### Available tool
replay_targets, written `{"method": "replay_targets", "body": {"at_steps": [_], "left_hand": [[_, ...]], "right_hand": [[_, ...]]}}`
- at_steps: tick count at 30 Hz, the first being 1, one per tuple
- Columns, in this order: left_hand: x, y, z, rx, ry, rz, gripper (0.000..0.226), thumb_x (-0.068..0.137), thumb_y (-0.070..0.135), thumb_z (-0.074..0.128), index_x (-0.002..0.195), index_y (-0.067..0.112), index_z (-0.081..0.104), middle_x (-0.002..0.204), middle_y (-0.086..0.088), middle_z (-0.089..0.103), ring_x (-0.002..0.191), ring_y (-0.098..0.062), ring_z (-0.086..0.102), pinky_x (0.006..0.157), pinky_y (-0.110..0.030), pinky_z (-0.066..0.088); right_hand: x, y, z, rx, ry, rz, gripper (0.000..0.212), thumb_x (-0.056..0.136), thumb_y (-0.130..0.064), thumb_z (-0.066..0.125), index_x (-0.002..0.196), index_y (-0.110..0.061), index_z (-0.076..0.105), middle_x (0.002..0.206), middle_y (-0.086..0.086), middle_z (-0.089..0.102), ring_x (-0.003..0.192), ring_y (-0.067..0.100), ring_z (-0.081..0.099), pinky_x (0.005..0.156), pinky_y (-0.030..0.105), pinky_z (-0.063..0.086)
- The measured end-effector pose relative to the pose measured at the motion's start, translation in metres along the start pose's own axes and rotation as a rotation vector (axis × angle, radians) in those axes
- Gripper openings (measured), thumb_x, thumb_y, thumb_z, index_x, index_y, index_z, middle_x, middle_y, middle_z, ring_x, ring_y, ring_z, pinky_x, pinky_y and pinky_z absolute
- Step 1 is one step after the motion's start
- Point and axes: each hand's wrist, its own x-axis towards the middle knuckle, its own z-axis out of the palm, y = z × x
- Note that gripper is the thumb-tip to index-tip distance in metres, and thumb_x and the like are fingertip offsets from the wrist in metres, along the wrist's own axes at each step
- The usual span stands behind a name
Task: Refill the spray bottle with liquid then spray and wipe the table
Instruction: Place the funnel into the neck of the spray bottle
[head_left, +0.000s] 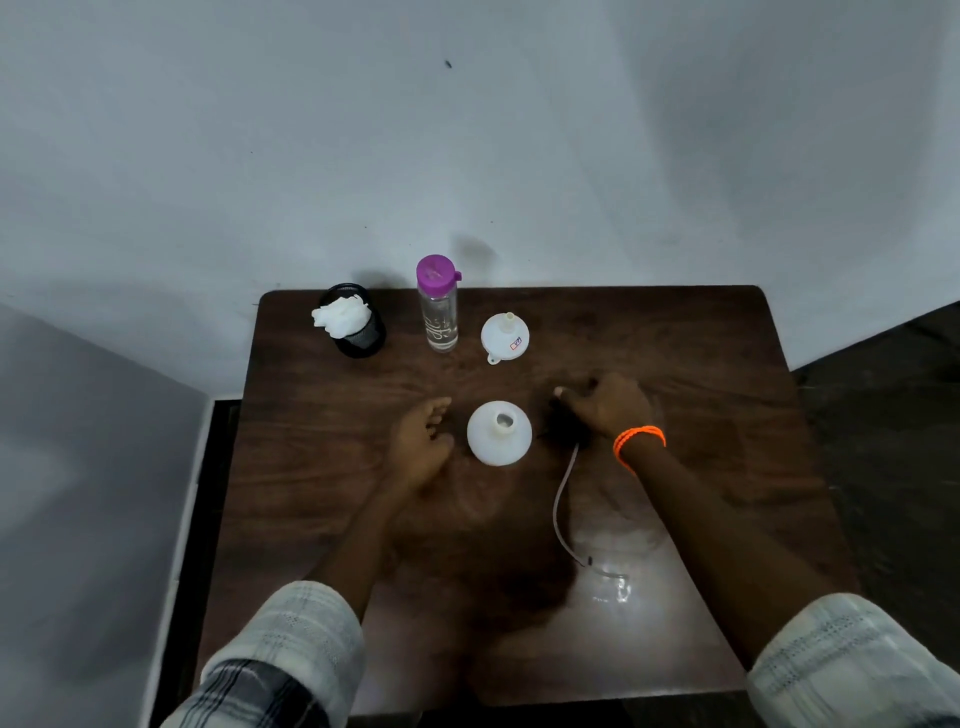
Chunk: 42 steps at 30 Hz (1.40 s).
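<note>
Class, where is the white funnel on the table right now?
In the head view, the white funnel lies mouth-down near the table's far edge, just right of the purple-capped bottle and beyond the open spray bottle.

Frame centre: I see the white spray bottle (499, 433) upright on the brown table (701, 364), neck open, head off. Left hand (422, 440) sits just left of it, fingers loose, holding nothing. Right hand (605, 410), right of the bottle, covers the black spray head (563, 425); its dip tube (562, 506) trails toward frame bottom. Above centre: tissue cup (349, 321), purple-capped water bottle (439, 306), white funnel (504, 336).
</note>
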Motion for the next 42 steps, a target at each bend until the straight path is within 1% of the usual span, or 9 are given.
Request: {"method": "replay_targets", "body": {"at_steps": [4, 7, 12, 15, 21, 28, 32, 37, 42], "left_hand": [[0.033, 0.03, 0.007, -0.074, -0.035, -0.094, 0.048, 0.089, -0.006, 0.059, 0.134, 0.009, 0.063, 0.13, -0.008, 0.067, 0.12, -0.02, 0.063, 0.101, -0.03, 0.052], [0.059, 0.049, 0.019, -0.094, -0.078, -0.102, 0.046, 0.096, -0.004, 0.053, 0.141, 0.006, 0.059, 0.139, -0.012, 0.063, 0.128, -0.024, 0.06, 0.109, -0.04, 0.049], [0.093, 0.067, 0.037, -0.107, -0.133, -0.123, 0.046, 0.094, -0.005, 0.048, 0.135, 0.01, 0.064, 0.122, -0.027, 0.068, 0.097, -0.04, 0.064, 0.077, -0.032, 0.045], [0.105, 0.071, 0.047, -0.124, -0.135, -0.175, 0.049, 0.094, -0.005, 0.049, 0.141, 0.006, 0.057, 0.126, -0.033, 0.063, 0.114, -0.052, 0.06, 0.075, -0.039, 0.047], [0.117, 0.077, 0.049, -0.29, -0.083, -0.326, 0.036, 0.088, 0.001, 0.056, 0.119, 0.017, 0.063, 0.111, -0.016, 0.067, 0.09, -0.026, 0.061, 0.076, -0.037, 0.051], [0.119, 0.084, 0.042, -0.516, -0.075, -0.441, 0.067, 0.083, -0.004, 0.056, 0.147, 0.015, 0.051, 0.132, -0.006, 0.061, 0.1, -0.015, 0.059, 0.083, -0.029, 0.055], [0.107, 0.095, 0.041, -0.583, -0.128, -0.381, 0.061, 0.093, -0.002, 0.053, 0.15, 0.017, 0.046, 0.139, -0.006, 0.06, 0.125, -0.023, 0.059, 0.085, -0.03, 0.056], [0.089, 0.11, 0.037, -0.564, -0.114, -0.234, 0.06, 0.091, -0.009, 0.054, 0.145, 0.015, 0.055, 0.127, 0.002, 0.065, 0.111, -0.012, 0.063, 0.096, -0.036, 0.056], [0.058, 0.137, 0.029, -0.562, 0.061, -0.091, 0.03, 0.093, -0.003, 0.067, 0.122, 0.004, 0.072, 0.118, -0.014, 0.074, 0.11, -0.027, 0.071, 0.096, -0.041, 0.059]], "right_hand": [[0.021, -0.024, 0.003, 0.175, -0.039, -0.04, 0.03, 0.091, -0.037, 0.071, 0.09, -0.008, 0.076, 0.086, 0.012, 0.076, 0.084, 0.03, 0.072, 0.072, 0.034, 0.055], [0.037, -0.042, 0.008, 0.337, -0.084, 0.001, 0.017, 0.093, -0.024, 0.069, 0.099, -0.009, 0.076, 0.097, 0.017, 0.076, 0.087, 0.035, 0.074, 0.079, 0.048, 0.063], [0.066, -0.07, 0.016, 0.394, -0.098, 0.015, 0.026, 0.095, -0.014, 0.062, 0.119, -0.008, 0.071, 0.112, 0.02, 0.073, 0.096, 0.037, 0.072, 0.082, 0.052, 0.061], [0.08, -0.08, 0.017, 0.355, -0.121, -0.003, 0.033, 0.096, -0.013, 0.057, 0.128, -0.008, 0.066, 0.123, 0.02, 0.068, 0.106, 0.039, 0.068, 0.088, 0.053, 0.059], [0.098, -0.084, 0.022, 0.382, -0.232, 0.057, 0.032, 0.101, -0.021, 0.051, 0.123, -0.005, 0.067, 0.112, 0.019, 0.068, 0.086, 0.037, 0.07, 0.079, 0.05, 0.062], [0.095, -0.073, 0.026, 0.91, -0.353, 0.326, 0.062, 0.102, -0.055, 0.047, 0.131, -0.001, 0.059, 0.124, 0.02, 0.062, 0.097, 0.036, 0.066, 0.077, 0.045, 0.06], [0.086, -0.067, 0.017, 1.057, -0.331, 0.359, 0.068, 0.1, -0.06, 0.047, 0.136, -0.003, 0.054, 0.133, 0.018, 0.06, 0.11, 0.038, 0.066, 0.089, 0.05, 0.06], [0.064, -0.06, -0.002, 1.199, -0.307, 0.366, 0.069, 0.098, -0.063, 0.049, 0.128, -0.002, 0.058, 0.132, 0.021, 0.062, 0.114, 0.042, 0.065, 0.079, 0.048, 0.061], [0.036, -0.056, -0.033, 1.257, -0.275, 0.337, 0.064, 0.095, -0.065, 0.052, 0.106, -0.003, 0.063, 0.098, 0.019, 0.07, 0.089, 0.035, 0.072, 0.074, 0.049, 0.063]]}}
